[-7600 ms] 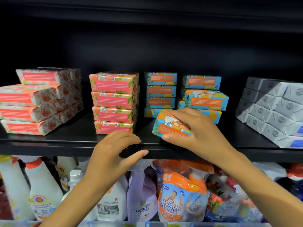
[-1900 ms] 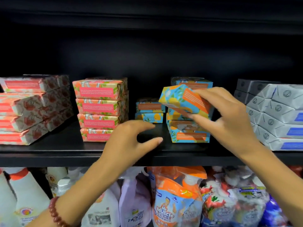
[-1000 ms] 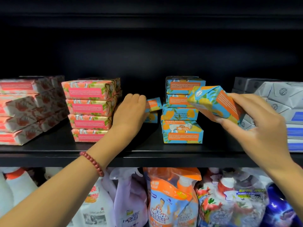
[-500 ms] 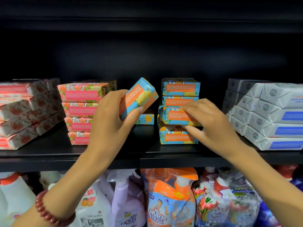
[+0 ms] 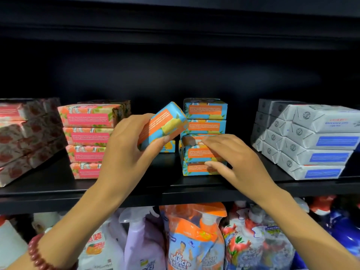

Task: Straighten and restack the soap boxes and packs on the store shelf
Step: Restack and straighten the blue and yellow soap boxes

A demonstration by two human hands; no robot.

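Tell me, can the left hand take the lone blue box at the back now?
Probably not yet: the left hand is full, gripping a tilted box right in front of the back box.

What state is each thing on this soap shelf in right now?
left hand: holds a blue box, tilted, off the shelf.
right hand: rests on the blue stack's front.
blue stack: upright.
pink stack: upright, four high.
grey packs: stacked, turned at an angle.
red packs: stacked, angled.
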